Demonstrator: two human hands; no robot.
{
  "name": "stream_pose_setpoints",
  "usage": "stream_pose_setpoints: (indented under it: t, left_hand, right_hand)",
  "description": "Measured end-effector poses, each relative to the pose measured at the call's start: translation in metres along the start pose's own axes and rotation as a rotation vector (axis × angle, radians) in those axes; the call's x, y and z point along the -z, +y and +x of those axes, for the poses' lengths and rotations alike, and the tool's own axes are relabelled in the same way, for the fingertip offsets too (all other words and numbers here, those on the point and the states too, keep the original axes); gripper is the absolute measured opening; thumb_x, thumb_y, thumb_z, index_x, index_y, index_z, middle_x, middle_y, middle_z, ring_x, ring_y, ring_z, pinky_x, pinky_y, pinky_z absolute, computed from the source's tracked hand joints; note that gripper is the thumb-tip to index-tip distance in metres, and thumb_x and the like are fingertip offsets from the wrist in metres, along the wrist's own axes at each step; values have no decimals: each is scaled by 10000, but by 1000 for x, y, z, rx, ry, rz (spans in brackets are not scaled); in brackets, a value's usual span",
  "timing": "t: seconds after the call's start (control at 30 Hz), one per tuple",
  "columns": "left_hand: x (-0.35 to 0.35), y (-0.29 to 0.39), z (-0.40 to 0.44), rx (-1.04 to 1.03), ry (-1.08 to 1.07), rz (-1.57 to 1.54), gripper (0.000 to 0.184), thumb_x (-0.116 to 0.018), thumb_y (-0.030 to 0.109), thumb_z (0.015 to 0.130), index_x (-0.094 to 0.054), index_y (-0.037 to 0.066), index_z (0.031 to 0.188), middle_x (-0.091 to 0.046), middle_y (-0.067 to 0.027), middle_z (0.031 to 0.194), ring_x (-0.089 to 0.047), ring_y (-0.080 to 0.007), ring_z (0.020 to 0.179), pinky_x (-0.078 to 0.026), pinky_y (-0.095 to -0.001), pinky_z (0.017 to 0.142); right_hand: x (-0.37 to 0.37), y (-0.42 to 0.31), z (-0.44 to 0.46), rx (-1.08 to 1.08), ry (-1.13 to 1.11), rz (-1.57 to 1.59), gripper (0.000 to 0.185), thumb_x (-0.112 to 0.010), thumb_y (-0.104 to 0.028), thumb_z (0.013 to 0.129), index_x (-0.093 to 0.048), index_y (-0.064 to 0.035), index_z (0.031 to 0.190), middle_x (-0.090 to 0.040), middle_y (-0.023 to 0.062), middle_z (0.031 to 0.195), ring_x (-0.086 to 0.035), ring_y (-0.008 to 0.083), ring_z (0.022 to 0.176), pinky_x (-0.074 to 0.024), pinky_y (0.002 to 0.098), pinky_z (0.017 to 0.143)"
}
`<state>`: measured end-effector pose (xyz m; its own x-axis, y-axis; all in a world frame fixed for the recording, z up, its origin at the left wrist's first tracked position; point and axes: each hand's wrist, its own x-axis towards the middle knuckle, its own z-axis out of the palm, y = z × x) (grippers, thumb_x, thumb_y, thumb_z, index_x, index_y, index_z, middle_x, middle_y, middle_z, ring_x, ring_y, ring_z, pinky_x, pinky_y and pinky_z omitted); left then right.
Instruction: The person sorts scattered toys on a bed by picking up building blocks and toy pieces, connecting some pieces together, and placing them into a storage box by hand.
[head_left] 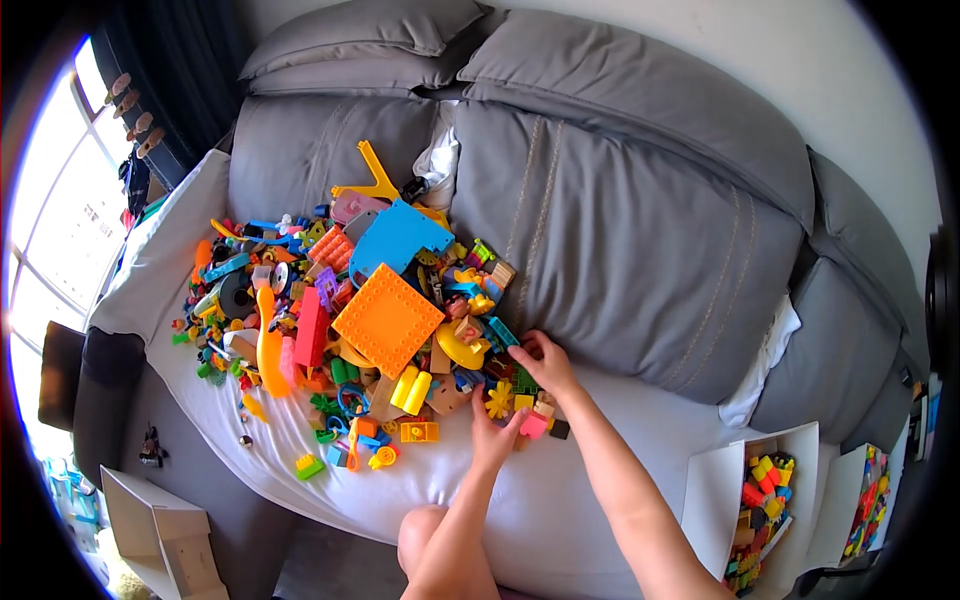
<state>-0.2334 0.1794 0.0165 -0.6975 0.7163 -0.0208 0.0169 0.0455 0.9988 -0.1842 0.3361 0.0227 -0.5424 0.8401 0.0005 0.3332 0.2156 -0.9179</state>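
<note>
A big pile of mixed toy pieces is heaped on the white sofa cover, and both hands are at its right edge. My left hand (494,436) is at the lower side, thumb and fingers apart, just below a yellow flower-shaped piece (499,401). Right of its thumb lies a pink block (534,426). My right hand (547,364) reaches in from the right with its fingers apart, beside a teal block (502,331) and above a dark green piece (524,381). Nothing shows clearly in either hand. A yellow curved piece (460,347) lies to their left.
An orange studded plate (388,320) and a blue panel (398,240) top the pile. At right stand a white box (715,490) of colourful blocks and a second box (832,512) of small pieces. Another white box (160,530) is at lower left. Grey sofa cushions (640,230) rise behind.
</note>
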Motion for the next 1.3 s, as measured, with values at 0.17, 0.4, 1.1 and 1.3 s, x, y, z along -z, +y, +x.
stream_pose_setpoints:
  t: [0.17, 0.4, 1.1, 1.3]
  left_hand:
    - [-1, -5, 2, -7, -4, -18, 789, -762, 177, 702, -267, 28, 1298, -517, -166, 1142, -534, -221, 1033, -443, -322, 871]
    - [0, 5, 0, 19, -37, -33, 788, -743, 132, 726, -239, 42, 1325, -499, -142, 1166, -519, -206, 1043, -435, -308, 885]
    - [-30, 1, -127, -336, -417, 359, 624, -781, 265, 618, -527, 98, 1163, -469, -195, 1213, -472, -355, 1090, -415, -422, 911]
    - [-52, 1, -188, -364, -532, 305, 558, -744, 292, 682, -542, 93, 1161, -464, -190, 1223, -470, -356, 1091, -413, -415, 905]
  right_hand:
    - [-30, 5, -7, 443, 137, -451, 543, -690, -418, 724, -564, -70, 1122, -537, 187, 1155, -527, 338, 1036, -425, 388, 886]
    - [-15, -26, 2, 110, -239, -366, 621, -680, -493, 699, -551, -61, 1125, -601, 178, 1052, -577, 335, 966, -457, 385, 831]
    - [85, 42, -206, 76, -173, -176, 468, -706, -343, 733, -568, -68, 1085, -626, 133, 965, -594, 254, 895, -469, 341, 784]
    - [120, 42, -289, -53, -61, -30, 452, -703, -295, 750, -562, -18, 1078, -632, 99, 921, -590, 187, 840, -466, 303, 759]
